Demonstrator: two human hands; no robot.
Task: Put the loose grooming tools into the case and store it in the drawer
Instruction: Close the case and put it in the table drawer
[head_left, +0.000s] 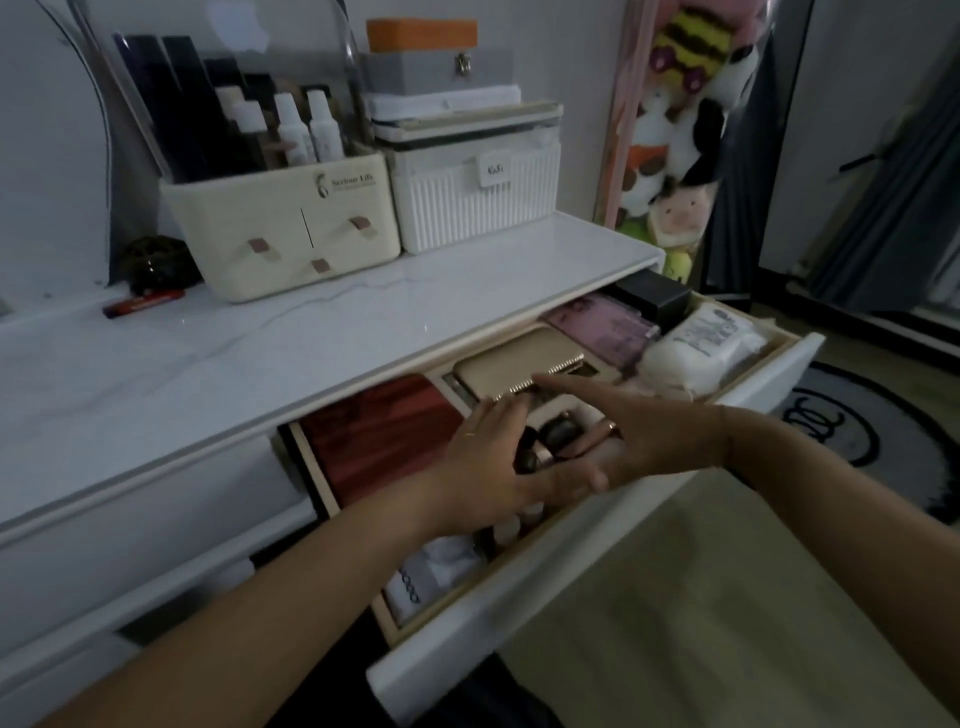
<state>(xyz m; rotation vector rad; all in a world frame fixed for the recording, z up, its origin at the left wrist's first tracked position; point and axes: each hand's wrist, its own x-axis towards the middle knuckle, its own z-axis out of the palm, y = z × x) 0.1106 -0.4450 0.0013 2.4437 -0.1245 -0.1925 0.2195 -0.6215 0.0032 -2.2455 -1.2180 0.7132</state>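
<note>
The beige zippered case (511, 370) lies flat inside the open white drawer (613, 540), toward its back under the tabletop edge. My left hand (485, 454) reaches into the drawer with straight fingers, its fingertips touching the case's near zipper edge. Beside it, my right hand (623, 423) stretches flat over the drawer, the index finger pointing at the case's front edge. Neither hand holds anything. Small dark round items (550, 439) sit in the compartment under my hands, partly hidden.
Also in the drawer are a red box (384, 436), a pink packet (605, 325), a black box (657, 296), a white pack (704, 345) and a white item (431, 574). On the white tabletop (208, 364) stand a cream organizer (280, 218) and a ribbed white box (478, 197).
</note>
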